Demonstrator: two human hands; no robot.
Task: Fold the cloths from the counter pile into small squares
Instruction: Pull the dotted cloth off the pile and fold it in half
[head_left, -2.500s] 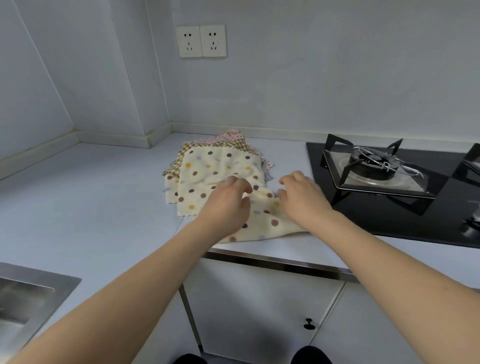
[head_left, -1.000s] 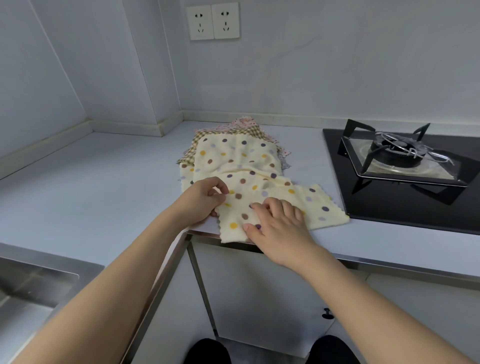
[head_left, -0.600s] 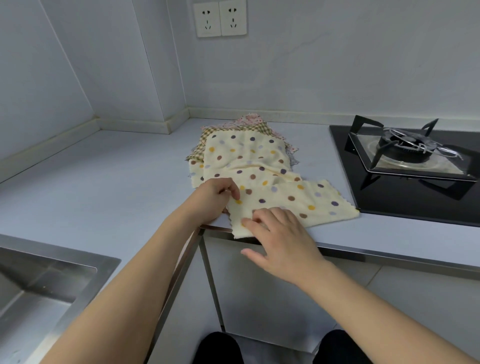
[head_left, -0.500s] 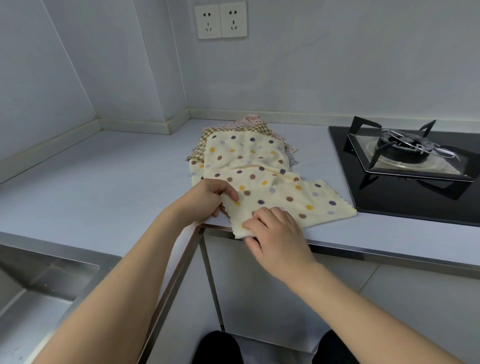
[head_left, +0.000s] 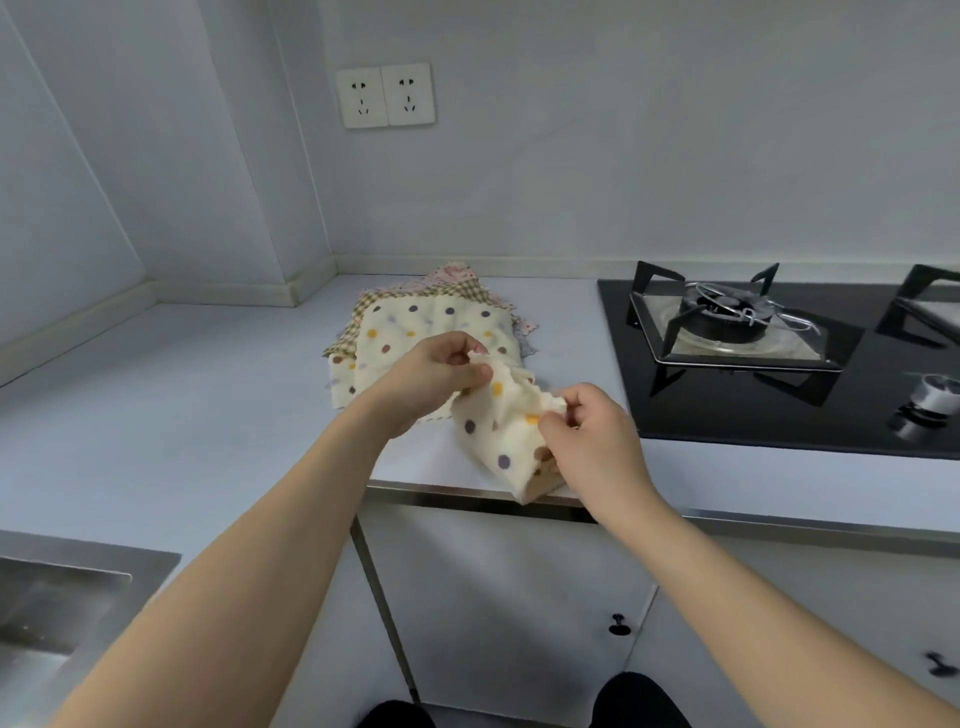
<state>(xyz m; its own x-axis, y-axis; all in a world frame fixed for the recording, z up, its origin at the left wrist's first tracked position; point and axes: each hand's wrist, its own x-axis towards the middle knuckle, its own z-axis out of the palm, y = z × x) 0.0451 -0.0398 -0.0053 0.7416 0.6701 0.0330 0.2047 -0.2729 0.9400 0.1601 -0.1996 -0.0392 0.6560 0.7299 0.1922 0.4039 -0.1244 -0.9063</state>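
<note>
A cream cloth with coloured dots (head_left: 501, 434) hangs bunched between my hands, lifted off the counter near its front edge. My left hand (head_left: 434, 374) pinches its upper left corner between thumb and fingers. My right hand (head_left: 592, 441) pinches the cloth's right edge, and the lower part of the cloth droops beside that wrist. Behind them the pile of cloths (head_left: 415, 325) lies on the counter: another dotted cream cloth on top, a checked one and a pink flowered one under it.
A black gas hob (head_left: 753, 332) with a pan stand lies to the right of the pile. A steel sink (head_left: 57, 597) is at the lower left. The pale counter (head_left: 182, 395) runs into a corner; wall sockets (head_left: 384, 96) are above it.
The cloth lay flat on the counter edge under both hands. Now both hands have pinched it and lifted it, so it hangs bunched between them.
</note>
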